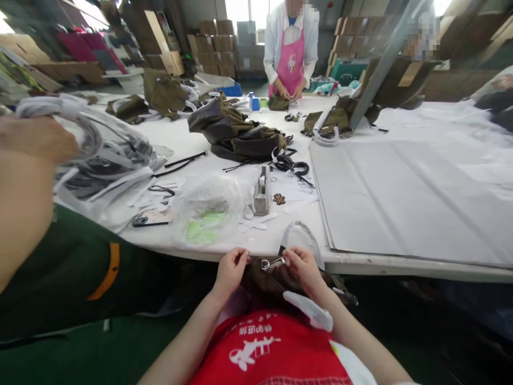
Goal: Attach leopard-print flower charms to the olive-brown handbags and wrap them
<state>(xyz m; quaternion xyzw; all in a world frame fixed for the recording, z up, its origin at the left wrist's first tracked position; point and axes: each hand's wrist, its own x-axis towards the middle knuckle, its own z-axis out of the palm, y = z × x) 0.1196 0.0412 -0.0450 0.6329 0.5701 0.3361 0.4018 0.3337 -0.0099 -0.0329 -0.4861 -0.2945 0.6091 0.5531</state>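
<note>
Desk [303,215]: it carries a wide grey sheet [401,203] on its right part and, farther from me, a pile of brown bags [240,133].
Clear plastic bag [224,195]: it lies on the near side of the desk, beside a tape dispenser [262,200].
Brown bag [256,280]: I see it through my head camera at the near edge, low between my two hands, partly covered by them.
Right hand [306,270]: the grip is narrow, thumb and finger pinching one end of the metal clasp [276,262].
Left hand [230,275]: thumb and finger are close together near the bag (I cannot tell if some thin thing is between them).
Metal clasp: it is over the brown bag, its ring end toward the left hand. I judge that the work in hand is handling this clasp; moving it more would call for small, exact fingertip motion and a steady bag.
</note>
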